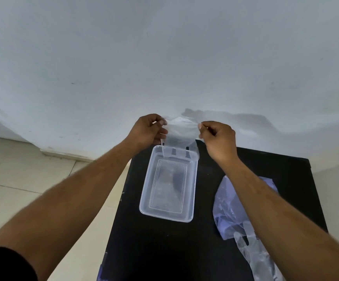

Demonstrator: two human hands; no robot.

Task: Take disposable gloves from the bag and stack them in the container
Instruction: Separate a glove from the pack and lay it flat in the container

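Here, both the left hand (147,129) and right hand (218,139) pinched a clear glove (181,134) stretched at frame centre, its fingers dangling over the top end of the container (144,199), whose long axis ran down-frame.

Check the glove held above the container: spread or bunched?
Spread. The left hand and right hand each pinch a top corner, stretching the glove flat, fingers dangling over the container.

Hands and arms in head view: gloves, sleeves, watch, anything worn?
Both hands are bare: no gloves, rings or watch visible on the left hand or right hand. Forearms are uncovered. A black sleeve shows on the left upper arm at the frame's bottom edge; the right arm's upper part is out of frame.
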